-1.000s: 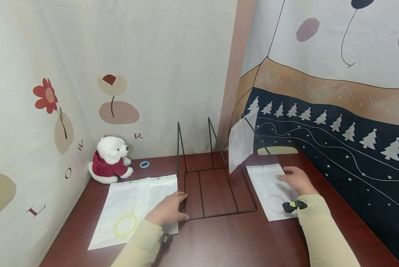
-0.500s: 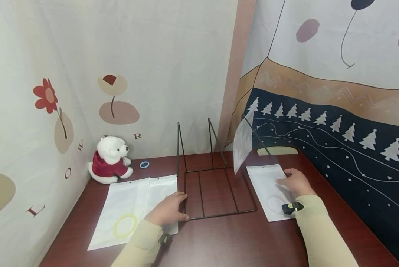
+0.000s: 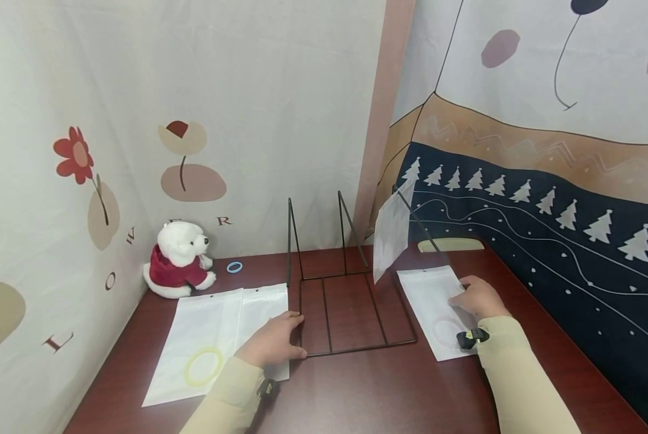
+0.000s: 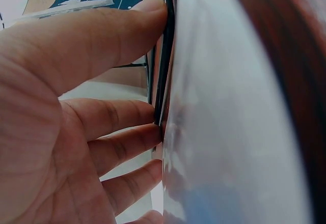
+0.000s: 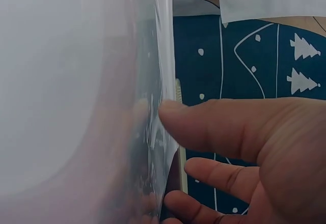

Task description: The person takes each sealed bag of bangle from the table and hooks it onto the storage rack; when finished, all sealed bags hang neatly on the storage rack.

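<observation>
A black wire rack (image 3: 328, 314) stands mid-table. My left hand (image 3: 272, 341) rests at its left front corner, fingertips and thumb touching the dark wire (image 4: 164, 61) in the left wrist view. Under that hand lie two white plastic bags (image 3: 220, 319) side by side, a yellow ring (image 3: 203, 366) showing on the left one. My right hand (image 3: 481, 298) touches the right edge of another white plastic bag (image 3: 428, 295), which shows a pale pink ring (image 3: 445, 331). In the right wrist view the thumb (image 5: 178, 119) lies on the edge of this bag (image 5: 61, 81), with fingers just below.
A white sheet-like bag (image 3: 393, 235) hangs from the rack's right upright arm. A white plush bear (image 3: 179, 259) in red clothing sits at the back left, beside a small blue ring (image 3: 234, 267). A cream strip (image 3: 451, 245) lies at the back right.
The right hand and the bag beneath it have shifted slightly left. The hanging bag has swung a little. My left hand has stayed in place at the rack.
</observation>
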`<state>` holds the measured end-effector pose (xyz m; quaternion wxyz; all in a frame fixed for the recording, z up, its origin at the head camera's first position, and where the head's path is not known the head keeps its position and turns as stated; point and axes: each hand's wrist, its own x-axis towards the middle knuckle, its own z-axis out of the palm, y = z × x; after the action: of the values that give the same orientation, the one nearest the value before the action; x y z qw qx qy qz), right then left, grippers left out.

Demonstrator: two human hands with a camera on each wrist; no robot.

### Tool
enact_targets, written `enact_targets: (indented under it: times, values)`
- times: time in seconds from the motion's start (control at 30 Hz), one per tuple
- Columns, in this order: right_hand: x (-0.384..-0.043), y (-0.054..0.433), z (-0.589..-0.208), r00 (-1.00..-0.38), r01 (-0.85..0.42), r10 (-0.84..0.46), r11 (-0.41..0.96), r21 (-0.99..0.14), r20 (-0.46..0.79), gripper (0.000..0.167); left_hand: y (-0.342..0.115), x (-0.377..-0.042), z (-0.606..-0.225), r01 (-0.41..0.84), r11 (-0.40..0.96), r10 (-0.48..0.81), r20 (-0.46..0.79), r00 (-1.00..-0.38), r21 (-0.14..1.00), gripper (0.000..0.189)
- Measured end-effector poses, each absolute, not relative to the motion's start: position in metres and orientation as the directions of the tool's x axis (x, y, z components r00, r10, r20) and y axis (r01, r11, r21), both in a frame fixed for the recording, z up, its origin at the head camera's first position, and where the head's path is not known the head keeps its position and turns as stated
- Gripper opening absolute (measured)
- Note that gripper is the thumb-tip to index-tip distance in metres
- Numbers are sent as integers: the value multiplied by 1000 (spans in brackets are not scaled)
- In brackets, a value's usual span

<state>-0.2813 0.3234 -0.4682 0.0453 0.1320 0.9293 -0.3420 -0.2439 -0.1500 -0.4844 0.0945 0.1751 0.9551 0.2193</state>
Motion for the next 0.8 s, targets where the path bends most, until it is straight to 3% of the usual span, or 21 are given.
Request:
enact_targets:
  times: [0.8]
  values:
    - [-281,318,-471,-952,307,245,769,-560,-185,70,-150,-245,-484,293,843,376,-103,-921,451,82]
